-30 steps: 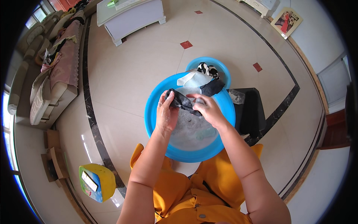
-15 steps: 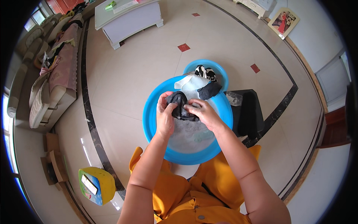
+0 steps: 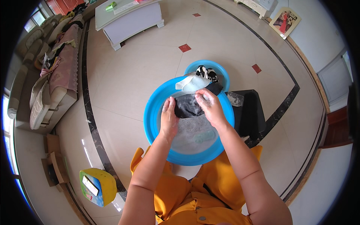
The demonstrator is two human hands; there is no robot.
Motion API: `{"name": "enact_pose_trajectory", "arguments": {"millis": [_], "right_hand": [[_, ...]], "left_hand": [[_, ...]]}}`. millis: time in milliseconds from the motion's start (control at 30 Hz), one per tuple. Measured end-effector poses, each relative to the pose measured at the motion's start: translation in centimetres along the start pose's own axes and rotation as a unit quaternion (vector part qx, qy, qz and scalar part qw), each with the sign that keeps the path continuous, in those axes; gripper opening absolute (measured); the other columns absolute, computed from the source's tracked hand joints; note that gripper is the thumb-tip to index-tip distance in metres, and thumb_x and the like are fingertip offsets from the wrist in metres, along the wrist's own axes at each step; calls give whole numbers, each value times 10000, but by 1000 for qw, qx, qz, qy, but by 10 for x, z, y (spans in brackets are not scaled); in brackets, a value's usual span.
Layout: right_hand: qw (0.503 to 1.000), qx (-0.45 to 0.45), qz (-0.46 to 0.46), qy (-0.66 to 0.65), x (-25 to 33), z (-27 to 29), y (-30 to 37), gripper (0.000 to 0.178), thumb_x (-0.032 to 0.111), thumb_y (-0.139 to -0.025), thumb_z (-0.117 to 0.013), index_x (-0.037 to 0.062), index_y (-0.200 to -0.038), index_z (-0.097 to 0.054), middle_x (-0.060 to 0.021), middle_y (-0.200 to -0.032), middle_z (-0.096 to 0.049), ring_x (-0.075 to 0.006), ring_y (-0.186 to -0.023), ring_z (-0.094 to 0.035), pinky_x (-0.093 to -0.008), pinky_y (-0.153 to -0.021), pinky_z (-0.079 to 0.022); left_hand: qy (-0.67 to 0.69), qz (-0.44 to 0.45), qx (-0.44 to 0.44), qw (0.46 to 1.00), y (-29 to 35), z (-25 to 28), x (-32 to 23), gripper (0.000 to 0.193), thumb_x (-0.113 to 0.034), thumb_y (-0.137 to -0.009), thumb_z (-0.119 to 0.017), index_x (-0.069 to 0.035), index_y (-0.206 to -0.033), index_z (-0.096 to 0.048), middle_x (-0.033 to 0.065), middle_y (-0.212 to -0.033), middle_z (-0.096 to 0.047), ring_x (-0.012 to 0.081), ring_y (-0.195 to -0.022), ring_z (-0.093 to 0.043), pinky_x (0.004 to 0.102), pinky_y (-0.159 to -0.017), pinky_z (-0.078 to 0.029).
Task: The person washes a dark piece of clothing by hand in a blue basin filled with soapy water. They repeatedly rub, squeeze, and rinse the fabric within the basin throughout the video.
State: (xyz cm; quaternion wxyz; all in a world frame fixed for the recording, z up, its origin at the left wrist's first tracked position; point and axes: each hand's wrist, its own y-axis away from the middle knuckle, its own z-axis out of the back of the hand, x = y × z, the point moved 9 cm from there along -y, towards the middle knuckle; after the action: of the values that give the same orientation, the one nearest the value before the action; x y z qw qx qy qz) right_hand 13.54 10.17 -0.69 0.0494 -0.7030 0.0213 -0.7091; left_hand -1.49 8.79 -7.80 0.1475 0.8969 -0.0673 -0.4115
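Sitting on the pale tiled floor (image 3: 135, 75), a big blue basin (image 3: 152, 120) holds soapy water, with a smaller blue basin (image 3: 221, 71) touching its far rim. Both hands press a dark wet cloth (image 3: 187, 107) at the far side: left hand (image 3: 169, 118) clutching its edge, right hand (image 3: 210, 107) gripping the top.

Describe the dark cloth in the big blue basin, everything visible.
The dark cloth is a dark grey to black fabric, wet and bunched into a crumpled wad, with suds clinging to it. It sits at the far side of the big blue basin, over the soapy water. The left hand presses its left edge, and the right hand lies over its right side, fingers curled on top. Its far edge meets a pale cloth draped on the rim. What kind of garment it is cannot be told.
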Motion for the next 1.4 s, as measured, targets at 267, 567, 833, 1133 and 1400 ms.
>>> {"name": "enact_pose_trajectory", "arguments": {"millis": [267, 567, 833, 1133, 1400], "right_hand": [[921, -59, 224, 314, 40, -37, 29, 154, 117, -754, -700, 52, -781, -563, -111, -699, -590, -316, -622, -588, -378, -532, -464], [936, -67, 209, 275, 38, -52, 45, 223, 46, -783, -659, 59, -931, -492, -121, -728, -627, -320, -659, -636, -366, -547, -492], [966, -122, 86, 212, 16, -5, 12, 148, 62, -864, -586, 54, -983, -499, -128, -714, -606, -274, -643, -616, -344, -572, -460], [975, -44, 67, 205, 8, -14, 14, 183, 194, -852, -633, 16, -836, -595, -164, -779, -632, -345, -700, -620, -369, -589, -471], [954, -75, 129, 261, 17, -24, 21, 151, 156, -828, -641, 46, -867, -545, -135, -784, -617, -343, -715, -603, -392, -602, -468]], "left_hand": [[88, 144, -74, 983, 10, -2, 47, 401, -449, -913, -498, -100, -1103, -546, 43, -980, -615, 177, -938, -586, 350, -863, -481], [-479, -357, 1, 802, 29, -30, -12, 254, -235, -885, -527, -1, -981, -551, 81, -886, -597, 255, -868, -562, 358, -767, -446], [-202, -91, 54, 974, 36, -36, 26, 352, -261, -976, -386, 14, -827, -545, 20, -742, -500, 83, -688, -413, 249, -636, -380], [-6, -106, -161, 981, 10, 20, 15, 215, -270, -933, -431, -87, -920, -544, 4, -902, -503, 115, -835, -471, 257, -787, -391], [31, -57, -129, 989, 11, 4, 8, 329, -403, -930, -506, -108, -787, -475, -31, -686, -441, 87, -637, -446, 239, -606, -402]]}}
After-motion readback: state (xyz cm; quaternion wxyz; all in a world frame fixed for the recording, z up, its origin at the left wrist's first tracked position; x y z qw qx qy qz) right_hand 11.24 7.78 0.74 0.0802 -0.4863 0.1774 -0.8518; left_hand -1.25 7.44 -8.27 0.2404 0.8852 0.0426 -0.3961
